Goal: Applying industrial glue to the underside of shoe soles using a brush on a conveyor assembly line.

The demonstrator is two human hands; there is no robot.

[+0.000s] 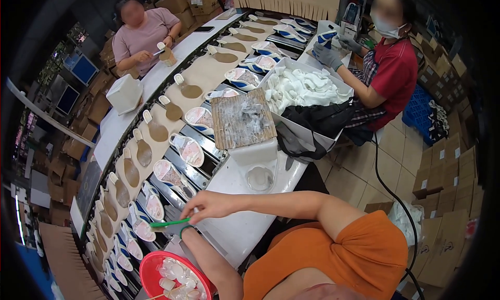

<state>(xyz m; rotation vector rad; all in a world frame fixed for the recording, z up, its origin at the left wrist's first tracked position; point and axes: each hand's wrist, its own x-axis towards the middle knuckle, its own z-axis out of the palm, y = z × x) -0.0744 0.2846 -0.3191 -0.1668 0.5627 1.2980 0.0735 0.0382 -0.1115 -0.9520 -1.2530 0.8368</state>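
Observation:
My right hand (208, 205) is bare and closed around the handle of a green brush (172, 223), a slim one like a toothbrush, its bristle end pointing left. Just beneath it, my left hand (176, 215) reaches over the conveyor in a grey glove, a green band at its wrist. The brush and right hand partly cover it, so its grip is unclear. Closest to the gloved fingers are blue-and-white shoe uppers (153, 202) with pale pink patterned undersides. Rows of brown soles (144, 153) lie on the beige belt (165, 130) beyond them.
A red basin (148, 263) of whitish pieces stands by my left forearm. On the white table (234, 188) are a clear cup (260, 178) and a stained cardboard pad (242, 120). Behind it is a box of white cloths (307, 91). Two co-workers sit across and at right.

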